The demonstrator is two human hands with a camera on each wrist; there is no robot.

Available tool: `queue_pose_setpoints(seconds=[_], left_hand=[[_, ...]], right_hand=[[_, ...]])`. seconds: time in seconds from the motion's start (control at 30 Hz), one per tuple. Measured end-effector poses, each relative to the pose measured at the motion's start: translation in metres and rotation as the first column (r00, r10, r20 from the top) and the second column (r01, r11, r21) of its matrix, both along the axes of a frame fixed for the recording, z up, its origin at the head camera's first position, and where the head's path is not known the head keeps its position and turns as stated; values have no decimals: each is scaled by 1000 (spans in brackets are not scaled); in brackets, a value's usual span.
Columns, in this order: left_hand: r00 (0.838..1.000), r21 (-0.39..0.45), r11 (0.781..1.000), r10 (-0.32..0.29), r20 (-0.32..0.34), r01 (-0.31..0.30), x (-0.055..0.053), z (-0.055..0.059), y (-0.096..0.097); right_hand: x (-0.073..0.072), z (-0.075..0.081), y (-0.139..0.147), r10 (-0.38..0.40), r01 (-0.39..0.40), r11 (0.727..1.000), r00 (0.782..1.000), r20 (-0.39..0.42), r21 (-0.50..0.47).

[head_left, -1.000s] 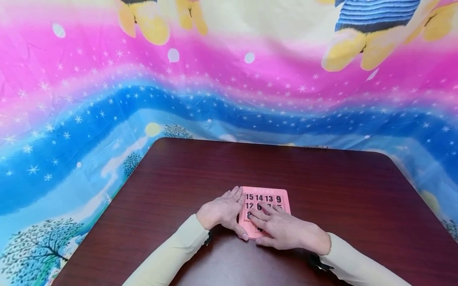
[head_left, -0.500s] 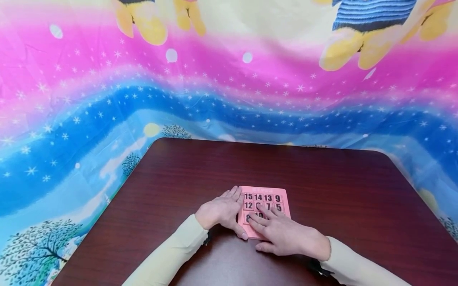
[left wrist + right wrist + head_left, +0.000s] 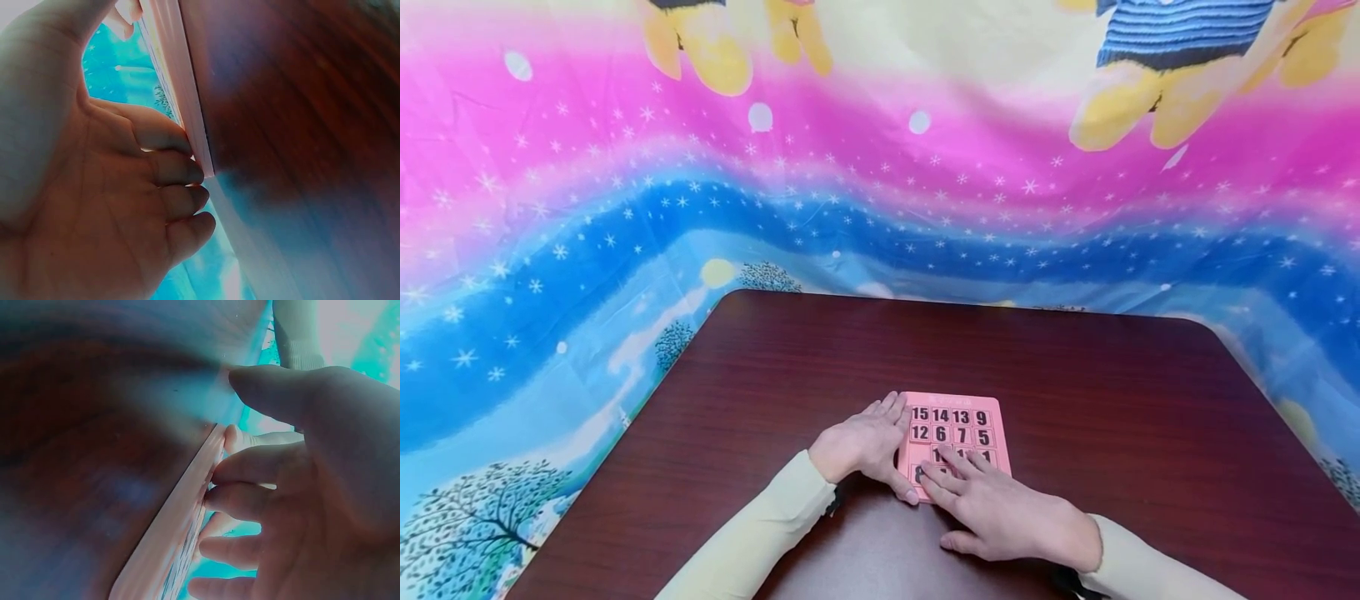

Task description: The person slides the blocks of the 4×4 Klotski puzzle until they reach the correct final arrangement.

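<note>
Table [image 3: 775, 392] of dark red wood carries a pink sliding number puzzle [image 3: 956, 401] near its near edge, lying flat with its slightly longer axis running 12 to 6 o'clock and its numerals upright toward the person. Left hand [image 3: 861, 446] braces the puzzle's 9 o'clock edge, fingers straight and close together with the thumb along the near corner. Right hand [image 3: 1000, 508], fingers slightly spread, presses fingertips on tiles in the lower rows, so a tile-slide seems underway; the next push likely needs light, straight pressure toward the gap, which the fingers hide.
</note>
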State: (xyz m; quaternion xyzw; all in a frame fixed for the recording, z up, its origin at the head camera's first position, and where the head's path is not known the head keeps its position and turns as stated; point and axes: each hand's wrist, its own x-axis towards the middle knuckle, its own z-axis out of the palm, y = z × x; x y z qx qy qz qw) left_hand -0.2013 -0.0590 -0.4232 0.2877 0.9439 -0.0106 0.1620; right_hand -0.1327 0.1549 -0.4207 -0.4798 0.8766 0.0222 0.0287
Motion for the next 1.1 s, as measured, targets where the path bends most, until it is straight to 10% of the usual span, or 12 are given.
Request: queue_pose_setpoints(seconds=[0.3,1.1], left_hand=[[1000,-4,1000,-10,-9,10,0,0,-1],[1000,-7,1000,-7,-2,7,-1,0,0]], right_hand=[[-22,9,3,-90,92,996,982,168,1],[-56,6,-6,-220,216,975,944,244,44]])
